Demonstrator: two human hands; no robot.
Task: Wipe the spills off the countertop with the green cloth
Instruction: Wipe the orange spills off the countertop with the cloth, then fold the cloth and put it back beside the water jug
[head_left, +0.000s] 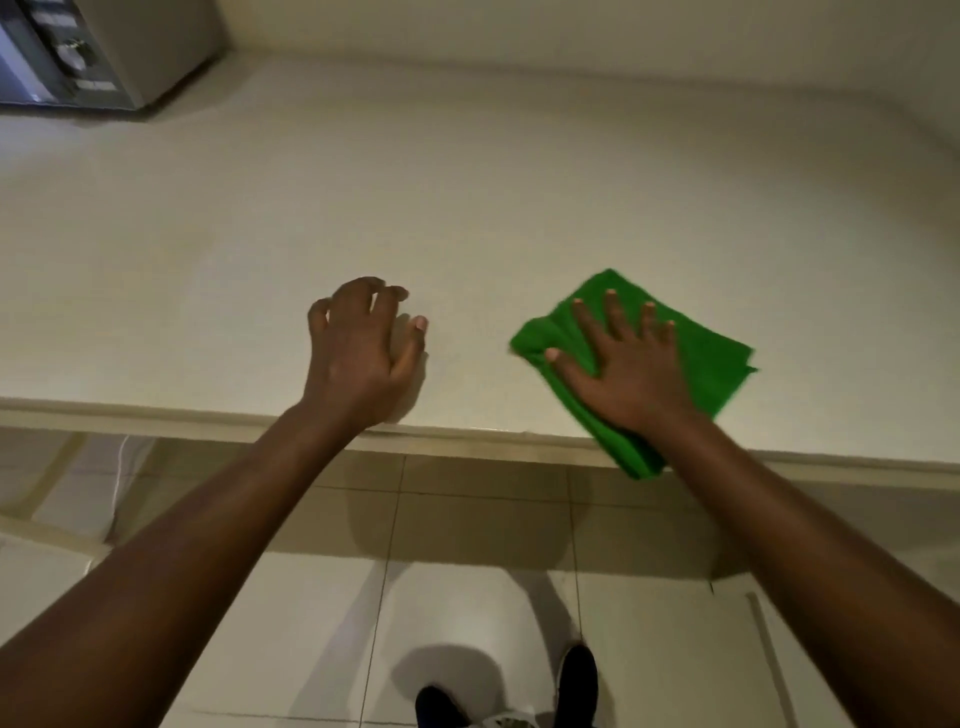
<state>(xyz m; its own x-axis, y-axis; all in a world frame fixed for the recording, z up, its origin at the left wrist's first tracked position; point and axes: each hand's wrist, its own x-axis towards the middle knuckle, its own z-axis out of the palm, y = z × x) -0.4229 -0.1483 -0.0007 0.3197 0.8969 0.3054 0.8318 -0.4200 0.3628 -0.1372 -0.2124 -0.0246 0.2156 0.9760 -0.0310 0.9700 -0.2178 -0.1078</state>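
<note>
- One bright green, folded, soft fabric cloth (711, 358) is lying at the front edge of the pale cream bench (467, 182), one corner drooping over the lip.
- Two bare hands are showing. The right hand (631, 371) is pressing flat on the cloth, grip spread wide, pinching nothing.
- The left hand (363, 353) is resting on the bare bench, well apart from the cloth, fingers loosely curled, grip empty.
- One grey microwave oven (98, 49) is sitting at the far left corner.
- Two dark shoes (576, 680) are standing on the tiled floor.
</note>
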